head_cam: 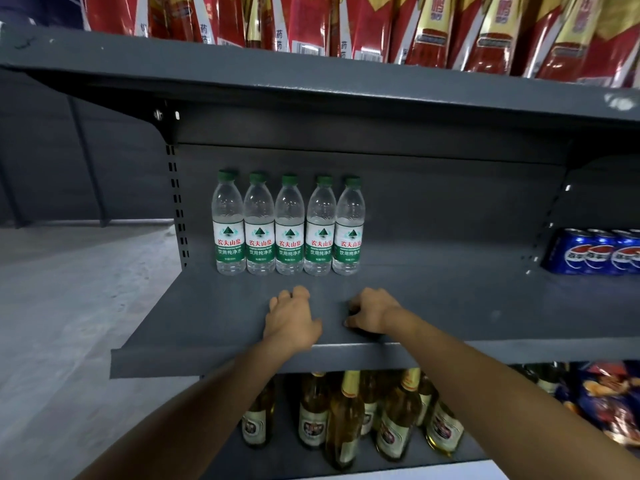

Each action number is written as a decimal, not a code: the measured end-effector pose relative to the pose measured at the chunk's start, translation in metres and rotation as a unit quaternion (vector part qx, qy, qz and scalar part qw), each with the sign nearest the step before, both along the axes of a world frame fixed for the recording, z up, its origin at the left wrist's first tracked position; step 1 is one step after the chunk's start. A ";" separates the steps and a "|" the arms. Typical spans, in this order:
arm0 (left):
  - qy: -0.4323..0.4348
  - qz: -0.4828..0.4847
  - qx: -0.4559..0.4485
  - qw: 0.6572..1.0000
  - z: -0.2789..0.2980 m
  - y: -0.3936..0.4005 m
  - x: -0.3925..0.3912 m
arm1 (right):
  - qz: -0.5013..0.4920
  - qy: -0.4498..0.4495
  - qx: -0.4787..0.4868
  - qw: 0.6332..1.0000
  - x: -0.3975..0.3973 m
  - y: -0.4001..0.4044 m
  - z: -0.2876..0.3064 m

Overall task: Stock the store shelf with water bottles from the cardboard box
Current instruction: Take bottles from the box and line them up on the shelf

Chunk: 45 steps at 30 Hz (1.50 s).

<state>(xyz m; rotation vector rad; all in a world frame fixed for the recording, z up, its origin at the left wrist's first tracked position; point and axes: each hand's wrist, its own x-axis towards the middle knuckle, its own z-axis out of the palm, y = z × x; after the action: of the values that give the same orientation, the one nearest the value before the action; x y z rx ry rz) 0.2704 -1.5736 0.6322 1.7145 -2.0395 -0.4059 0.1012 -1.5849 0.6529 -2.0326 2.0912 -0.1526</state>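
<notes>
The left hand (292, 318) lies on the grey middle shelf (467, 306), fingers loosely curled and holding nothing, knuckles pointing at the bottles. Just beside it the right hand (372, 315) is curled tighter, fingertips pressed down to the shelf near its front lip; it looks empty too, though I can't see inside the curl. The two hands are close but not touching.

Behind them, against the back panel toward the left end, five water bottles (289, 225) stand upright in a tidy row, green caps and green-and-white labels facing out, shoulder to shoulder. The shelf to their right is bare up to the blue Pepsi cans (601, 252) at the far edge. Red and gold packets (346, 26) crowd the shelf above; glass beer bottles (346, 420) fill the one below. The cardboard box is out of view.

The bottles look full, so I'd expect moderate weight, with thin, smooth plastic walls that give under a squeeze. Best held around the labelled middle, or the stiffer neck under the cap.
</notes>
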 end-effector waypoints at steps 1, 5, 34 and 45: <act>0.003 -0.002 0.002 1.000 0.002 0.002 -0.002 | 0.001 0.000 -0.014 1.000 -0.002 0.008 0.000; 0.022 -0.015 0.005 1.000 0.010 0.014 -0.011 | 0.001 -0.018 -0.078 0.997 -0.013 0.039 -0.001; -0.067 -0.135 -0.198 0.968 -0.064 0.086 -0.093 | 0.096 -0.010 -0.231 0.968 -0.069 0.120 -0.098; -0.092 -0.198 0.083 0.972 -0.208 0.085 -0.068 | 0.111 0.013 0.073 0.991 -0.102 0.139 -0.239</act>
<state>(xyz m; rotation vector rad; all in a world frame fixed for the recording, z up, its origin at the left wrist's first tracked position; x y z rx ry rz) 0.2027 -1.4889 0.4243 1.4747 -2.5586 -0.5743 -0.0011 -1.4455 0.4136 -2.1681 1.8142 0.0626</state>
